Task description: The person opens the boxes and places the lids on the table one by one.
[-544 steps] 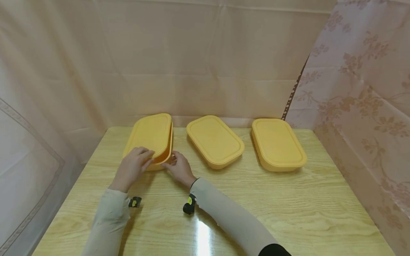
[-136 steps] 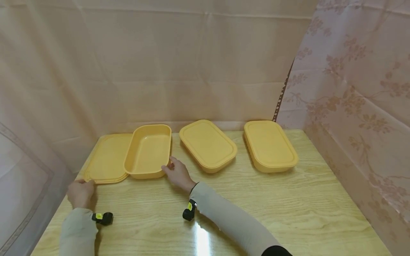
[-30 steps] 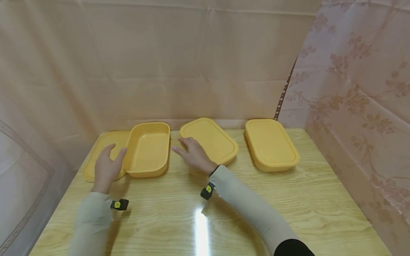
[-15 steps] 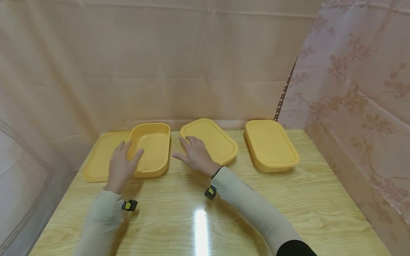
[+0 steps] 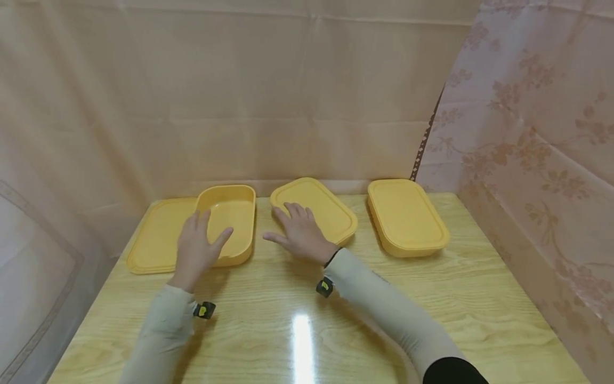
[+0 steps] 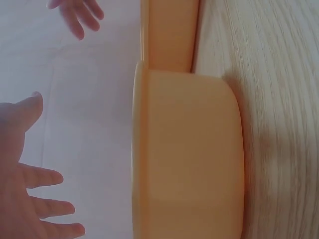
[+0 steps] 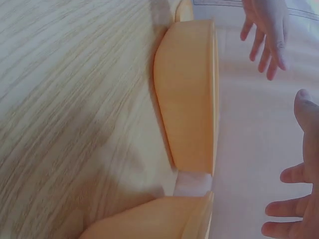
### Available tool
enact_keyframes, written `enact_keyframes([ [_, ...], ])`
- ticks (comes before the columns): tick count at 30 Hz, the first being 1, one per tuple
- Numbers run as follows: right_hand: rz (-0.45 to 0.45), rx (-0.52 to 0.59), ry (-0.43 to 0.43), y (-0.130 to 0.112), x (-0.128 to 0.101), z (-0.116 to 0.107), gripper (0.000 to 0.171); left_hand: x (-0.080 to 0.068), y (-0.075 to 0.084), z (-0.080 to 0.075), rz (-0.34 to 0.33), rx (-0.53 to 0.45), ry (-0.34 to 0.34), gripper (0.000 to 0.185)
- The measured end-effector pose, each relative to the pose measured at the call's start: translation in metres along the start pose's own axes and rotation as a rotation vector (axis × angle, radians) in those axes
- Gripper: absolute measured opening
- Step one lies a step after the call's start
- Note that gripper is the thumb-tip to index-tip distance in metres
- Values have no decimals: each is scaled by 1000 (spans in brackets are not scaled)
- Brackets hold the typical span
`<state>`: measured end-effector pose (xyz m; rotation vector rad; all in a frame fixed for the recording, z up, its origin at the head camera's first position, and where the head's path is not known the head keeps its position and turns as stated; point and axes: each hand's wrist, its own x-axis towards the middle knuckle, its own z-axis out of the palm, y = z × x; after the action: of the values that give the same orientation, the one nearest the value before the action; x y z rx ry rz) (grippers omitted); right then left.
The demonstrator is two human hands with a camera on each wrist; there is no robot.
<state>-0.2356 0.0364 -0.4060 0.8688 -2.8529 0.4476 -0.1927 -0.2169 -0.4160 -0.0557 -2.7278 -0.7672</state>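
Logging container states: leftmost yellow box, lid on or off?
Off. The leftmost box shows its bare inside; its lid lies flat on the table beside it.

A uniform yellow-orange is shown by the open container [image 5: 229,216], by the loose lid [image 5: 155,237] beside it, and by the two lidded containers [image 5: 316,210] [image 5: 406,216]; no pattern is borne by any of them. The desk [image 5: 431,304] is coloured light yellow with a darker wood grain. Pale beige sleeves [image 5: 379,306] are worn, one ending in black. The back curtain [image 5: 268,90] is plain pinkish beige, while the side curtain [image 5: 537,133] is printed with brownish pink flowers.
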Motion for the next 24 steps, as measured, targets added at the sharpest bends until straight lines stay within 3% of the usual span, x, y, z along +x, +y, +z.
enact_keyframes([
  [9, 68, 9, -41, 14, -9, -9, 79, 1, 11, 6, 1, -26, -7, 82],
  [19, 86, 59, -20, 25, -17, -13, 79, -1, 21, 16, -15, -27, -31, 82],
  [24, 84, 65, 0, 30, -21, -14, 79, -3, 29, 21, -10, -54, -9, 78],
])
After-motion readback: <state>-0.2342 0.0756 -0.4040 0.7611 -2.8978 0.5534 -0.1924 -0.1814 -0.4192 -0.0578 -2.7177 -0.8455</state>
